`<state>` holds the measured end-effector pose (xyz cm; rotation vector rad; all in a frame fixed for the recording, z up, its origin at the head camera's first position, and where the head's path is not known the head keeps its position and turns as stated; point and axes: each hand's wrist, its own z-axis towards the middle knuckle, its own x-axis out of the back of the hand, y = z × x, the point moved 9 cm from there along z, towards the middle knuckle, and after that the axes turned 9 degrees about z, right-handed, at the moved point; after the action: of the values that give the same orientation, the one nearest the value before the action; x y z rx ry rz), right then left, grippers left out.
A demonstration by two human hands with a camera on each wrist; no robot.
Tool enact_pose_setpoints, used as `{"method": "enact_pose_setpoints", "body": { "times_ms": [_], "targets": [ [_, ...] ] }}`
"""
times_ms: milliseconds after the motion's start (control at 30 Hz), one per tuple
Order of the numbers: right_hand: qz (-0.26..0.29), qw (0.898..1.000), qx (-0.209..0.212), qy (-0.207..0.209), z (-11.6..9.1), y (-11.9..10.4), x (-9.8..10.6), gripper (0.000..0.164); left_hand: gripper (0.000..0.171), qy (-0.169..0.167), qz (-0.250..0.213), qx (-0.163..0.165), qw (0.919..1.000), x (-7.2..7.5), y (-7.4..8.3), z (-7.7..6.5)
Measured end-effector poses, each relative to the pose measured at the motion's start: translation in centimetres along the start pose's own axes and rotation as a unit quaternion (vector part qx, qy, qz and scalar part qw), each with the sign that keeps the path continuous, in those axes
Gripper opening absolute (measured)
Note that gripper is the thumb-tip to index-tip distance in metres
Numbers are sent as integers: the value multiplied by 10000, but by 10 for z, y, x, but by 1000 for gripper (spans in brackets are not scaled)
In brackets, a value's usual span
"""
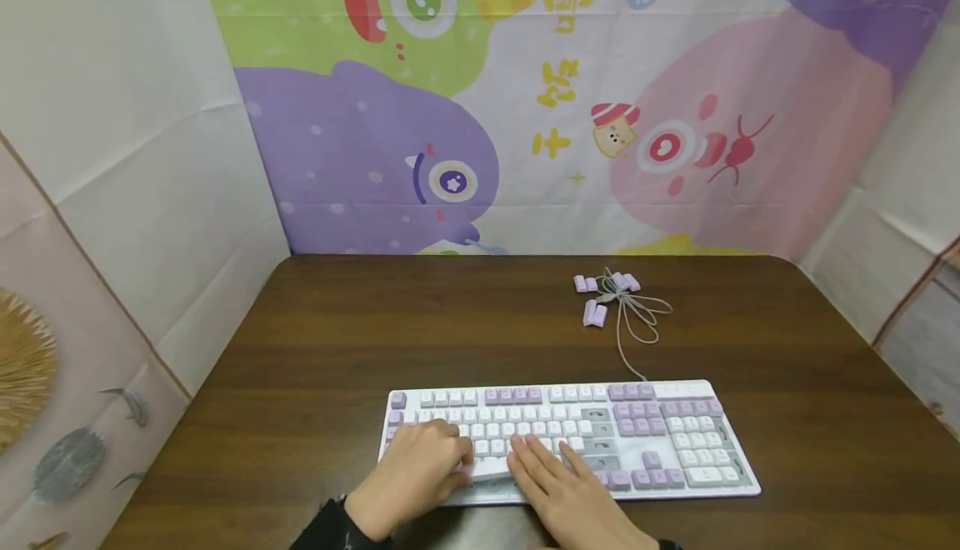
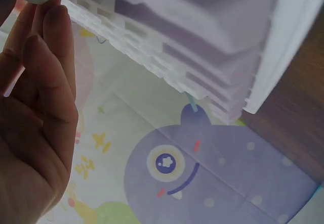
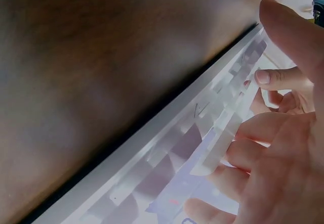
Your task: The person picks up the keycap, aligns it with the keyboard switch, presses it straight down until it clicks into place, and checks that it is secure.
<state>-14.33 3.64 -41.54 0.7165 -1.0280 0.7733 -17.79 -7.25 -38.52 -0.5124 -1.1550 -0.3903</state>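
A white and lilac keyboard (image 1: 630, 442) lies near the table's front edge, with some keycaps off and grey switch plate showing. Above its bottom row is a long white spacebar keycap (image 1: 489, 468), also seen in the right wrist view as a tilted white bar (image 3: 218, 147). My left hand (image 1: 420, 468) pinches its left end between thumb and fingers. My right hand (image 1: 561, 492) has its fingers nearly straight against the keycap's right end, its thumb held apart in the right wrist view. Whether the keycap is seated cannot be told.
Several loose lilac keycaps (image 1: 595, 313) lie behind the keyboard on the brown table (image 1: 420, 317). A bundled grey cable (image 1: 637, 312) runs from there to the keyboard's back edge. A cartoon-printed cloth (image 1: 525, 117) hangs behind the table.
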Motion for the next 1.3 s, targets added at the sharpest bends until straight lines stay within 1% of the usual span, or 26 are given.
{"method": "enact_pose_setpoints", "body": {
  "times_ms": [100,233,500,700,967,1100,1167,1200,1233,1300],
  "targets": [
    [-152,9998,55,148,-2,-2,0,87,18,11,19,29,10000,-1,0,-3],
    [-269,9991,47,316,-5,-2,-1,86,17,0,-55,65,10000,-1,-1,-2],
    [-559,9958,209,687,-5,-6,2,78,16,165,18,31,9999,2,0,-3],
    [-608,9959,207,638,-6,-8,1,79,18,160,136,-3,9998,1,2,-5],
    [-606,9964,292,523,-7,-10,-2,78,19,208,126,-45,9997,2,4,-6],
    [-606,9968,243,464,-8,-10,-4,80,20,211,260,42,9994,1,6,-7],
    [-555,9973,220,422,-8,-10,-5,79,20,306,386,158,9987,1,8,-9],
    [-529,9976,214,392,-7,-11,-5,78,20,403,465,240,9978,2,10,-11],
    [-495,9979,213,364,-6,-11,-5,77,19,566,562,313,9963,3,11,-13],
    [-412,9986,203,270,-5,-11,-6,77,17,1036,787,422,9906,8,17,-17]
  ]
}}
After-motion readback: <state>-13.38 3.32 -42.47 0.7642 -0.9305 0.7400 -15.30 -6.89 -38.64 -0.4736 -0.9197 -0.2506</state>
